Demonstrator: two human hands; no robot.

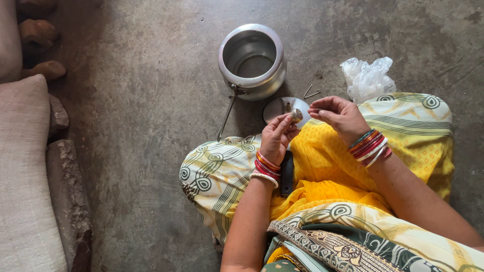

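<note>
Left hand point(276, 137) pinches a small metal cap point(296, 115); right hand point(339, 117) half-curled, empty; open cooker pot point(252, 60) at eleven o'clock, lid point(282, 108) off

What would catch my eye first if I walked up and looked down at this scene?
Probably the shiny steel pot, standing open on the grey floor at top centre with its thin handle trailing toward the knees. Just below it, the left hand pinches a small metal piece while the right hand hovers beside it, over bright yellow cloth. A crumpled clear plastic bag lies to the right.
</note>
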